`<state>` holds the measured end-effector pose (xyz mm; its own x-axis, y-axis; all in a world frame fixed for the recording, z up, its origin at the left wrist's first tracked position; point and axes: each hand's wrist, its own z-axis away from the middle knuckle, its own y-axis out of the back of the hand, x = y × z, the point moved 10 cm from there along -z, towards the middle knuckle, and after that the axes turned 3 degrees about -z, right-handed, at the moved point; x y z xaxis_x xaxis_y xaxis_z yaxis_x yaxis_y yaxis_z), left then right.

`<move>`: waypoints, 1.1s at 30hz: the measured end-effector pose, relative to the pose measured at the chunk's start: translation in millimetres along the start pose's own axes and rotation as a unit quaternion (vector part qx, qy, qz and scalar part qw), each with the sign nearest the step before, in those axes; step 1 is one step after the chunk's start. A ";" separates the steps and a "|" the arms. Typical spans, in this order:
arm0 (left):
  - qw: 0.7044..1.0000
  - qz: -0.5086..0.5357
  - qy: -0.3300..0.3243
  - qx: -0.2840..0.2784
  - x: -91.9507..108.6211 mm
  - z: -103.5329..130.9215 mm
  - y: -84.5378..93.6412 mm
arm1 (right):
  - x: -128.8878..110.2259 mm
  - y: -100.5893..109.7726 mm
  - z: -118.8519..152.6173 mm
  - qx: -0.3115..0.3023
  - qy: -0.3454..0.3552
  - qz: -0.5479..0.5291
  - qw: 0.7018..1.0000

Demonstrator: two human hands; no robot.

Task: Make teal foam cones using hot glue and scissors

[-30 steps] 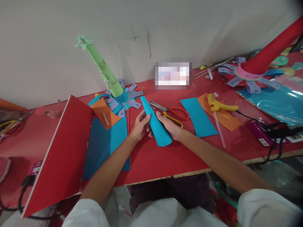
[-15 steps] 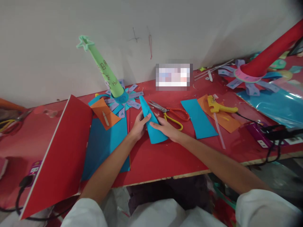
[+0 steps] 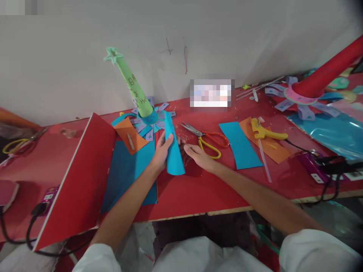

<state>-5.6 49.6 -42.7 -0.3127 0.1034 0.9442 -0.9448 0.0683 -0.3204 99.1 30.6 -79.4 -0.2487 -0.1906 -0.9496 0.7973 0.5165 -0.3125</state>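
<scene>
A blue foam sheet (image 3: pixel 173 155), rolled into a narrow cone, stands tilted above the red table. My left hand (image 3: pixel 163 149) is closed round its left side, thumb across the front. Just right of the cone is my right hand (image 3: pixel 200 156), apart from it; the thumb is stretched out and the blurred fingers hold nothing I can see. Beyond that hand lie scissors (image 3: pixel 201 134) with one red and one yellow handle. A flat blue foam piece (image 3: pixel 241 145) is further right.
A yellow glue gun (image 3: pixel 266 132) rests on orange foam (image 3: pixel 279 155), its cord running to a purple power strip (image 3: pixel 312 166). Behind my left hand stands a green paper tower (image 3: pixel 137 90). A red board (image 3: pixel 76 185) leans at left beside a blue sheet (image 3: pixel 127 177). A red tube (image 3: pixel 326 75) rises at right.
My right hand has come off the blue foam, which is now rolled narrower and held by my left hand alone. The whole view has shifted slightly.
</scene>
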 end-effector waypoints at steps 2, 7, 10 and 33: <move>0.999 -0.039 -0.021 0.029 24.2 6.2 22.5 | -4.7 -8.1 2.3 -0.028 0.006 0.004 1.000; 0.923 -0.339 -0.127 0.130 102.3 8.1 104.9 | -9.6 -13.9 7.1 -0.034 0.007 0.023 0.999; 0.750 -0.628 -0.110 0.177 125.3 6.6 132.0 | -7.3 -14.6 7.4 -0.035 0.004 0.031 0.999; 0.517 -0.850 -0.102 0.009 27.3 69.1 50.8 | -6.9 -10.9 6.1 -0.027 0.007 0.073 0.997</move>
<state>-68.9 -12.7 -27.9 0.9686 -0.1981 -0.1504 0.1283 -0.1202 0.9844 95.5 21.3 -69.3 -0.1411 -0.0986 -0.9851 0.7944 0.5825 -0.1721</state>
